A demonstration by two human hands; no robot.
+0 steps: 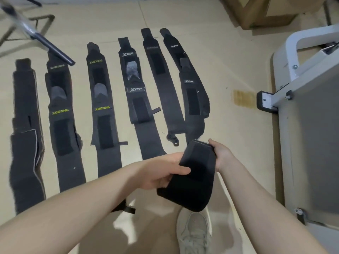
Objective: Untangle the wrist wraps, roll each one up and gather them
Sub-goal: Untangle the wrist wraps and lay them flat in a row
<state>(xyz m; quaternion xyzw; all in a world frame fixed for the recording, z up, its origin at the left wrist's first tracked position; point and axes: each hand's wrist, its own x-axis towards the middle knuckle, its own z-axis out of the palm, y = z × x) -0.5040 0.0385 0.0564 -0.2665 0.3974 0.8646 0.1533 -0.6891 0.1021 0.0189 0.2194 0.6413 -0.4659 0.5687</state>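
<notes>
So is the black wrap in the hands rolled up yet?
Not yet. The black wrap is only folded over, still flat and wide, held between the left hand and right hand.

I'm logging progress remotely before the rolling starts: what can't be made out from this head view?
- Held wrap: whether it is folded or partly rolled; left hand and right hand cover its edges.
- Leftmost wrap: blurred, no label readable.
- Fifth wrap: label too faint to read.
- Third wrap: near end hidden behind the left forearm.
</notes>
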